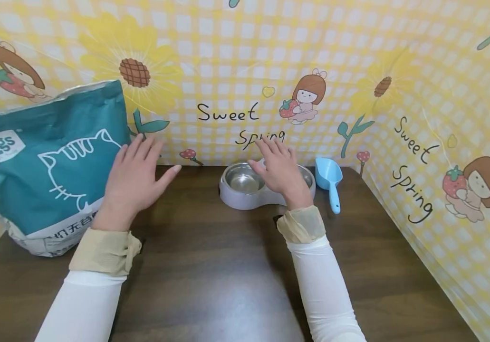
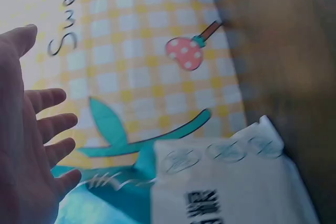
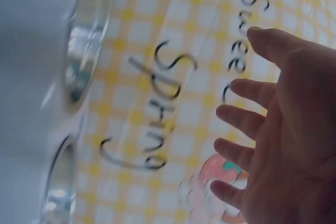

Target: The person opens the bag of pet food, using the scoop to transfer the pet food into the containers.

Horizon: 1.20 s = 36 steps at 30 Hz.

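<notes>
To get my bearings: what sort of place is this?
Probably a pet-feeding corner: a large teal cat-printed bag, a pale double bowl with metal insets, and a light-blue scoop.

On my feed, my left arm (image 1: 86,304) and right arm (image 1: 326,289) stretch forward, apart. My left hand (image 1: 135,175) and right hand (image 1: 281,168) show their backs to the head camera, fingers (image 2: 59,123) extended and slightly spread, thumbs (image 1: 169,175) angled inward.

You wear a plain white left sleeve (image 1: 82,304) and a matching right sleeve (image 1: 330,285), lightly creased. Wrinkled beige bands (image 1: 99,251) wrap your wrists, a small black piece (image 1: 276,220) peeking out beside the right one. Your left hand (image 1: 133,183) and right hand (image 1: 280,168) are bare.
</notes>
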Available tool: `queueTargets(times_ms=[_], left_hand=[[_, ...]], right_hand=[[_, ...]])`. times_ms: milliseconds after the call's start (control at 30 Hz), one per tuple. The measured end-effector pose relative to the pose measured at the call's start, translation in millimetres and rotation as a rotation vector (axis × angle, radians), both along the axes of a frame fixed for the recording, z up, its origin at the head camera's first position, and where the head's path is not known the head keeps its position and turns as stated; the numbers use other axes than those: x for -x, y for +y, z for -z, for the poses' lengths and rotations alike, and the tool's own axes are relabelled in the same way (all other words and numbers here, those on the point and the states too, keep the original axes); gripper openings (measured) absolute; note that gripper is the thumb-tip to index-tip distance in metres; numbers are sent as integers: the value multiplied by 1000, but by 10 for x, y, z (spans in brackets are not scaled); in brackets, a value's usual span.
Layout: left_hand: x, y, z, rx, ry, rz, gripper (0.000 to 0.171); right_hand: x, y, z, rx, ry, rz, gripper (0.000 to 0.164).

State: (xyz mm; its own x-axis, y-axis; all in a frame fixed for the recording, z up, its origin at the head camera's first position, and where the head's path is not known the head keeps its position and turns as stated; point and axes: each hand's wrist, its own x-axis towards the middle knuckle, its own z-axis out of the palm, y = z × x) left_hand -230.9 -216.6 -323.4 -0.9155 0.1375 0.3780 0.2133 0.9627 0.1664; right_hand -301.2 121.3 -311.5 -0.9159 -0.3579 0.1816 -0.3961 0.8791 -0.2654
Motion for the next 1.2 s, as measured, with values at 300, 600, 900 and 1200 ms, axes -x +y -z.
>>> queueTargets(times_ms=[300, 600, 900, 1200], left_hand=[[-174, -195, -279, -63, 333, -68, 65], [-301, -499, -467, -251, 706, -285, 50], [-339, -702, -489, -293, 704, -445, 53], [-255, -617, -513, -322, 786, -449, 47]], right_hand=[[164, -832, -515, -104, 130, -219, 66], [209, -1791, -1021, -205, 283, -384, 64], [180, -2474, -1099, -308, 494, -436, 77], [113, -2715, -1050, -345, 478, -480, 71]])
